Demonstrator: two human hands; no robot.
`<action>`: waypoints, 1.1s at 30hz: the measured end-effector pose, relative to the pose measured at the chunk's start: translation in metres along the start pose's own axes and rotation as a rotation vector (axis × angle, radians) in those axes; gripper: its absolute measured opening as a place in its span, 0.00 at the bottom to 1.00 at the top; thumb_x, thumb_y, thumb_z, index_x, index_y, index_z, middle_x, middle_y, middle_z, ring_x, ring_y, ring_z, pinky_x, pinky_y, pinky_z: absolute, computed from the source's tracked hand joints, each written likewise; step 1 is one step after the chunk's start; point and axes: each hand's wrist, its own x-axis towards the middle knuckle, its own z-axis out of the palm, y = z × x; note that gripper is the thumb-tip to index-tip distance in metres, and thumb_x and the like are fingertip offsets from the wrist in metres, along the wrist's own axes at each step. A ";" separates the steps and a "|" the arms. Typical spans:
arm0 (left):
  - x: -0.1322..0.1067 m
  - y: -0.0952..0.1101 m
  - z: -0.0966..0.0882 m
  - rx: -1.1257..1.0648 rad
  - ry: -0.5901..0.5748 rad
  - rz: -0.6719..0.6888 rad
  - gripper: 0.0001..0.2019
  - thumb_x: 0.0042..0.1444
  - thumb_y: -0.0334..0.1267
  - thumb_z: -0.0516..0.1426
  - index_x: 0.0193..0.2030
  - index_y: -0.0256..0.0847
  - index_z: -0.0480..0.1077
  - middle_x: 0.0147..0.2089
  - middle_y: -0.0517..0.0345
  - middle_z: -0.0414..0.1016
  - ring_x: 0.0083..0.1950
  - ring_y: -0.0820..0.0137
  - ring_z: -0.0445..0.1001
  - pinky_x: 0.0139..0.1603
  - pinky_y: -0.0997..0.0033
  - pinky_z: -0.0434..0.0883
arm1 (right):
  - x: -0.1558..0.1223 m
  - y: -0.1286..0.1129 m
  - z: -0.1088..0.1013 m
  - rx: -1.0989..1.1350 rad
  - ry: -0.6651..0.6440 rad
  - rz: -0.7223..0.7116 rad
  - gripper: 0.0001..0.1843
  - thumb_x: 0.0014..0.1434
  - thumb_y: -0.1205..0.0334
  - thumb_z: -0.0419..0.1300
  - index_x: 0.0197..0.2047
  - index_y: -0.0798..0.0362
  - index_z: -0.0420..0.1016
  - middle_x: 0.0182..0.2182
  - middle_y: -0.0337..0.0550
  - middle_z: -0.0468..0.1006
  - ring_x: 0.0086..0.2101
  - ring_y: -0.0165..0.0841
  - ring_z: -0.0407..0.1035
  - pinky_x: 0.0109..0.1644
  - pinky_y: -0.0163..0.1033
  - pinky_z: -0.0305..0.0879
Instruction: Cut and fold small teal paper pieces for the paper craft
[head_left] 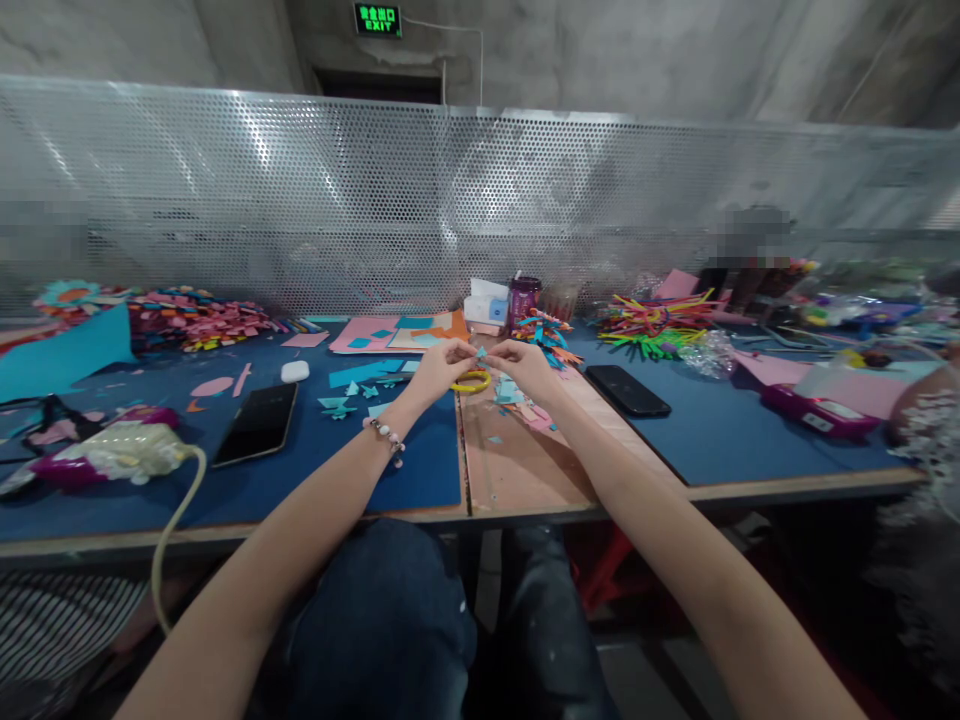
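My left hand (444, 366) and my right hand (523, 366) meet above the table, fingertips pinched on a small piece of light blue paper (481, 353) between them. Its exact folds are too small to make out. Just below lies a yellow ring (472, 381), which looks like a roll of tape. Left of it, several folded blue paper pieces (337, 408) rest on the blue mat. Small light blue and pink paper cuttings (510, 392) are scattered under my right hand.
A dark phone (256, 424) and a white earphone case (295, 372) lie to the left, a black phone (627, 390) to the right. Behind stand a tissue box (487, 306), a purple cup (524, 303) and a perforated metal screen (375, 200). Colourful strips (660, 325) are heaped right.
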 end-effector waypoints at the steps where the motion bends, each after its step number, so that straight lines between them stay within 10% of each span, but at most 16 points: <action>1: 0.000 0.000 0.000 -0.001 -0.002 0.000 0.11 0.48 0.40 0.59 0.35 0.36 0.69 0.34 0.54 0.73 0.36 0.70 0.73 0.44 0.66 0.70 | 0.000 0.000 0.000 0.009 -0.008 0.002 0.14 0.49 0.52 0.61 0.29 0.56 0.75 0.28 0.42 0.77 0.30 0.31 0.67 0.34 0.35 0.61; 33: -0.002 0.004 0.001 -0.022 -0.072 -0.002 0.11 0.48 0.40 0.60 0.35 0.35 0.68 0.34 0.54 0.73 0.36 0.71 0.73 0.44 0.67 0.70 | -0.002 0.005 -0.002 0.162 -0.031 0.022 0.12 0.47 0.54 0.61 0.28 0.56 0.74 0.27 0.39 0.74 0.31 0.30 0.65 0.35 0.34 0.60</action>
